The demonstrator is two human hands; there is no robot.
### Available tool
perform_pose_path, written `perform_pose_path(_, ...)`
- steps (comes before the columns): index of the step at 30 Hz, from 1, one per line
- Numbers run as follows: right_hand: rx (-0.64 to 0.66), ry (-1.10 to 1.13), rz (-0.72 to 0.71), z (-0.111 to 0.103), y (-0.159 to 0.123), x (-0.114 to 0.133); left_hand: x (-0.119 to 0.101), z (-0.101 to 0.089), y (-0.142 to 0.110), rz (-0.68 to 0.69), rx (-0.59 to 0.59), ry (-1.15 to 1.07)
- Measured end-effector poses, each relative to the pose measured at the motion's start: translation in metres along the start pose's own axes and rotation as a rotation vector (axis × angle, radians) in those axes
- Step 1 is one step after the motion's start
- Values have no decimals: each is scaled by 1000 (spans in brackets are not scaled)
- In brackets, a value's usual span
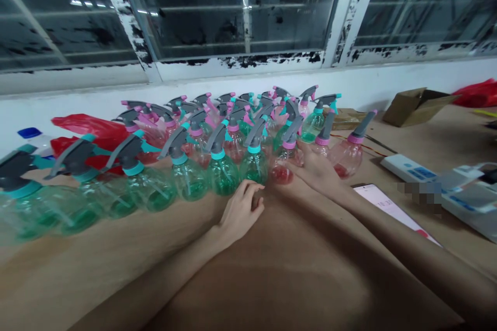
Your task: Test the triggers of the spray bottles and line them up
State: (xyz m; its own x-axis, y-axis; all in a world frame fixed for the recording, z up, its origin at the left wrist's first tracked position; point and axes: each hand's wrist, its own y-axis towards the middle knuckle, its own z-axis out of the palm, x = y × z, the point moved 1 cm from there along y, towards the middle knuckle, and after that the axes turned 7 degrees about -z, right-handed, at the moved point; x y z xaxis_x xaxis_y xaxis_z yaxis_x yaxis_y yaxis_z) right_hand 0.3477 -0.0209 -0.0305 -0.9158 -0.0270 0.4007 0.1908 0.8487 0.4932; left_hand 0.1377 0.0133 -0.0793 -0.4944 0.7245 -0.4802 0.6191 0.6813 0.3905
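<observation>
Several spray bottles with grey trigger heads stand in rows on the table. In the front row, one with a pink collar and red liquid (282, 173) is in the grasp of my right hand (320, 169), whose thumb and fingers reach around its right side. My left hand (241, 209) rests just before a teal-collared spray bottle with green liquid (253, 165); its fingers are loosely bent and apart, with nothing visible between them. To the right of my right hand stands another pink-collared spray bottle (347, 155).
A phone (392, 209) lies under my right forearm. Farther right are a white power strip (411, 170) and an open cardboard box (411, 108). Red plastic bags (91, 129) and a blue-capped bottle (33, 137) sit at the left. A windowed wall closes off the back.
</observation>
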Motion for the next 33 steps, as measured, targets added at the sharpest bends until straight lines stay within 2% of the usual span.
perform_pose_path(8, 16, -16, -7, 3, 1, 2, -7, -5, -12, 102, -9, -82)
perform_pose_path(15, 46, -33, -43, -7, -14, 2, -9, -11, -28, 170, -40, -137)
perform_pose_path(24, 117, -8, -51, -21, -50, 8, -13, -21, -27, 63, -111, -233)
perform_pose_path(28, 99, 4, -98, -26, -63, 23, -20, -30, -23, 3, -111, -278)
perform_pose_path(33, 139, 24, -171, -27, -75, 48, -36, -50, -13, -46, -82, -300)
